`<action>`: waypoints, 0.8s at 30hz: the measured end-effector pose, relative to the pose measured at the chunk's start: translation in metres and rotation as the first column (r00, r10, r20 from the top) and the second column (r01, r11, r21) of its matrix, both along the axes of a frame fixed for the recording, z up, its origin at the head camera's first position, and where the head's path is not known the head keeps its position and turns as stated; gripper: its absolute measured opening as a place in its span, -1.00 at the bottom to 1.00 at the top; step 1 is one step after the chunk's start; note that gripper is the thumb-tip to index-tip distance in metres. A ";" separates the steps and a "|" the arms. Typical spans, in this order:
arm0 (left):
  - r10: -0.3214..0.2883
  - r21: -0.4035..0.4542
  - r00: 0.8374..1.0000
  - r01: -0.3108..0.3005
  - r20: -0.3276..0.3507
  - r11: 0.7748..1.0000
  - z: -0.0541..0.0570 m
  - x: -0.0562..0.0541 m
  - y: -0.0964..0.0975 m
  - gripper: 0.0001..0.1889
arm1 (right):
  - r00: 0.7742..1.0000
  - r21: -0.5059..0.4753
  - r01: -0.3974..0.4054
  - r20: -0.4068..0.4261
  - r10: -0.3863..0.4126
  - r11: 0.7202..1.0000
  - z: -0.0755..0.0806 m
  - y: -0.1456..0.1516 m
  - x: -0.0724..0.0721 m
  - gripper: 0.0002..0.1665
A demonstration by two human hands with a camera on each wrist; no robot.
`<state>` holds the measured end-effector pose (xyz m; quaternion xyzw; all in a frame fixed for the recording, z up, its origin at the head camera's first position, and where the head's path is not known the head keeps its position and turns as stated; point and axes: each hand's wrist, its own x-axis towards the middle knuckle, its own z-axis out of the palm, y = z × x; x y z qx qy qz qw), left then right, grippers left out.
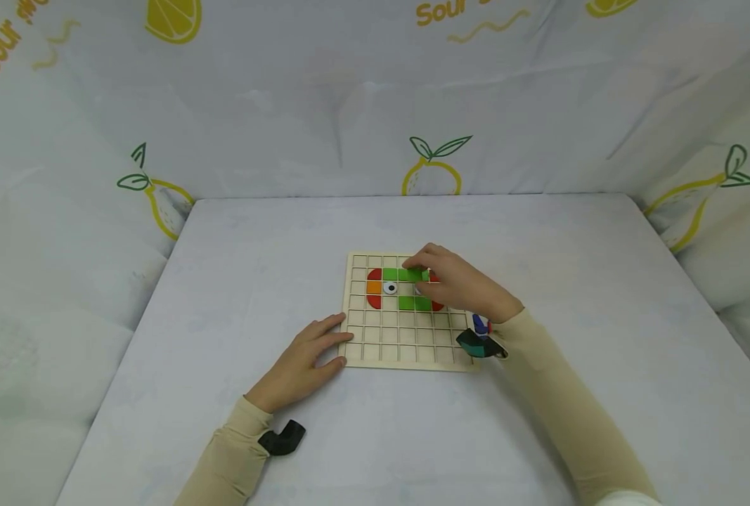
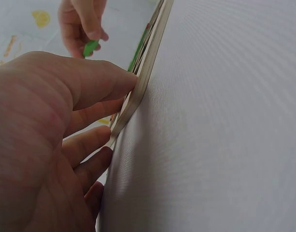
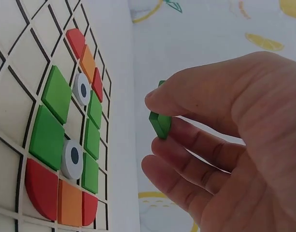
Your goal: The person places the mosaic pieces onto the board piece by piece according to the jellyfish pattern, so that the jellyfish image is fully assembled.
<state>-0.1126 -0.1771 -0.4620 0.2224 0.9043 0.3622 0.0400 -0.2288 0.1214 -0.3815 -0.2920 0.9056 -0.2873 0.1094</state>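
Wooden grid board [image 1: 407,336] lies flat on the tabletop [image 1: 254,274], its sides roughly even, so no long axis stands out. At the board's left edge, the left hand [image 1: 305,362] touches the wood with fingers spread; above its far right part, the right hand [image 1: 460,284] pinches a piece between thumb and fingers. A pattern fills part of the board's far half, longer left to right: red tiles [image 3: 41,188] and orange tiles [image 3: 70,205] cap both ends, green tiles [image 3: 47,137] line the far and near rows, and two eye discs [image 3: 73,160] sit between. Inside it, two board cells stand vacant: one between the discs, one beside the near-left red. Clear of the board hangs the held green tile [image 3: 160,126]. To lay it well, I would level it, square it to the grid lines and lower it straight, the other hand steadying the board. It looks tilted, a thin edge facing the wrist camera; the thumb hides most of its face, so I cannot tell its long axis.
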 end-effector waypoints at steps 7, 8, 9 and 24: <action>-0.004 -0.008 1.000 0.004 -0.016 1.000 -0.001 -0.001 0.001 -0.57 | 0.997 -0.014 -0.064 -0.052 0.063 0.998 -0.009 -0.010 0.001 -0.57; -0.005 -0.009 1.000 0.005 -0.017 1.000 -0.002 -0.001 0.001 -0.57 | 0.996 -0.012 -0.068 -0.056 0.067 0.998 -0.010 -0.012 0.001 -0.57; -0.006 -0.009 1.000 0.006 -0.019 1.000 -0.002 -0.001 0.001 -0.57 | 0.995 -0.009 -0.076 -0.062 0.075 0.997 -0.011 -0.013 0.001 -0.58; -0.004 -0.011 1.000 0.004 -0.017 1.000 -0.003 -0.001 0.000 -0.56 | 0.996 0.142 -0.033 -0.076 0.044 0.989 -0.028 -0.033 0.006 -0.51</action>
